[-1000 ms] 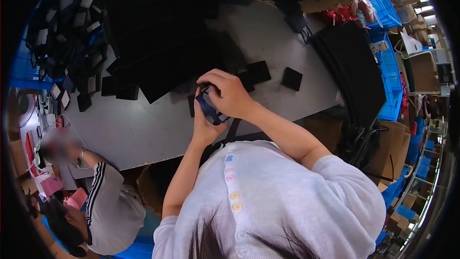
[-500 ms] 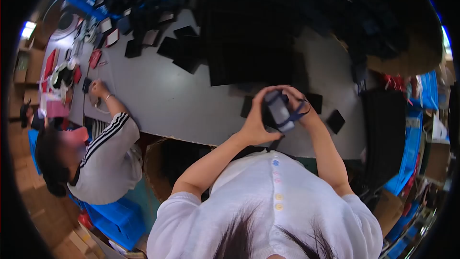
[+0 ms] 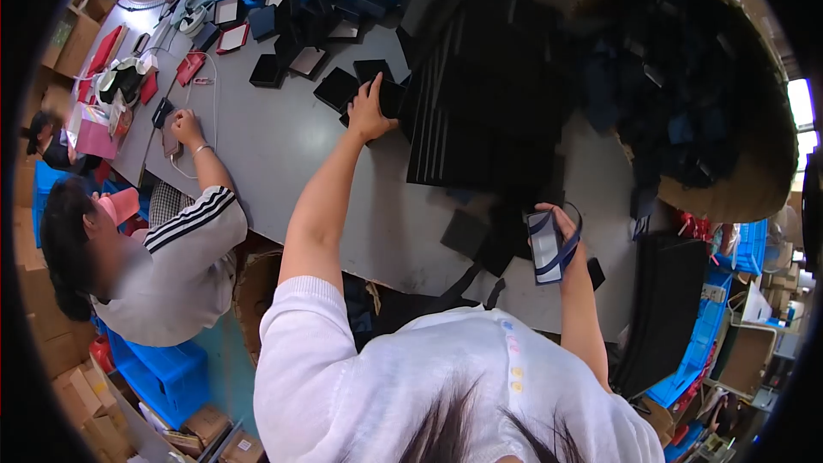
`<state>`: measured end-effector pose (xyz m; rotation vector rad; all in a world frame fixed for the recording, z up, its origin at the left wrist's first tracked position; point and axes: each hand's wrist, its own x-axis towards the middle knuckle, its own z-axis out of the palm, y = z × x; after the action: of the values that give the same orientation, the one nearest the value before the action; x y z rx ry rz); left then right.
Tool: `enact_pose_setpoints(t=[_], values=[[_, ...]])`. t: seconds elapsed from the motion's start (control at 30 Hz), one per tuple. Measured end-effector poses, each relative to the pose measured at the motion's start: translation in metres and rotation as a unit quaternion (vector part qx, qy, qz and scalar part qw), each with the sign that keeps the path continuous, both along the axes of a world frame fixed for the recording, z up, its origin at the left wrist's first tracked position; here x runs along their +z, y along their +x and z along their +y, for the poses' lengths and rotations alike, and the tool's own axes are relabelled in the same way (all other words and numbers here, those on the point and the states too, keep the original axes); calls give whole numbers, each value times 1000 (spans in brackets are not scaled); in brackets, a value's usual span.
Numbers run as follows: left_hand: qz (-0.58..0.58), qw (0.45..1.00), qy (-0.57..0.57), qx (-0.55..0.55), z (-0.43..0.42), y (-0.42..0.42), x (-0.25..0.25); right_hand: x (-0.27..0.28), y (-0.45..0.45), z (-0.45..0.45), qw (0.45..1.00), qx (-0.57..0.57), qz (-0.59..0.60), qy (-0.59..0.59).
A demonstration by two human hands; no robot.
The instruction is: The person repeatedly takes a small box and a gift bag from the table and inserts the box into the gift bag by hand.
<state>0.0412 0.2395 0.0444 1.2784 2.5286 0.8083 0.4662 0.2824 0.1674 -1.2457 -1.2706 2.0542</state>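
My left hand [image 3: 370, 113] is stretched out to the far side of the table, fingers apart, resting at a black open box [image 3: 392, 99] among other small black boxes [image 3: 337, 88]. Whether its fingers press on that box I cannot tell. Nearer to me, on the right, my right hand [image 3: 562, 225] is closed around a small navy box [image 3: 545, 249] with a pale inside. A navy ribbon [image 3: 572, 244] loops from this box over the hand. Dark flat pieces [image 3: 465, 232] lie on the table to its left.
A tall stack of black sheets or trays [image 3: 480, 111] stands mid-table. A large carton [image 3: 711, 197] of dark items is at right, a heap of small boxes [image 3: 343, 0] at the back. At left sits a co-worker [image 3: 184, 274], one hand on the table.
My left hand has let go of the navy box and reached forward and left to the black boxes. My right hand has moved slightly right and down, keeping the navy box. The view has shifted.
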Motion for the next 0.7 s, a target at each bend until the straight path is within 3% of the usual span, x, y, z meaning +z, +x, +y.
enact_pose_setpoints(t=[0.1, 0.13, 0.17, 0.27, 0.33, 0.4, 0.43, 0.47, 0.53, 0.57, 0.67, 0.7], values=[[-50, 998, -43, -4, -18, 9, 18, -5, 20, 9, 993, -98, -10, -65], [-9, 1000, 9, 5, -43, 28, 21, -6, 30, 6, 997, -81, -1, 12], [33, 998, 56, 11, -71, 47, 24, -11, 39, 9, 994, -104, 2, -21], [11, 995, -98, 2, -142, 125, 19, -17, 44, 4, 980, -158, 13, -117], [-19, 989, -145, 37, -169, 158, -10, -5, 24, -6, 980, -168, -16, -106], [14, 991, -121, 55, -181, 162, -6, -11, 20, -4, 994, -90, -18, -52], [48, 992, -86, 76, -186, 165, -2, -11, 18, -4, 997, -64, -29, 30], [47, 992, -89, 77, -190, 169, 3, -12, 20, -2, 997, -61, -30, 28], [7, 988, -45, 147, -192, 171, 11, -16, 21, 4, 960, -15, -166, 226], [10, 988, -46, 148, -190, 172, 8, -18, 20, 4, 954, -39, -170, 244], [-18, 990, -119, 76, -178, 164, -15, -16, 23, 2, 934, -35, -192, 300], [-2, 988, -154, -7, -182, 153, -19, -17, 25, 2, 920, -36, -202, 333]])
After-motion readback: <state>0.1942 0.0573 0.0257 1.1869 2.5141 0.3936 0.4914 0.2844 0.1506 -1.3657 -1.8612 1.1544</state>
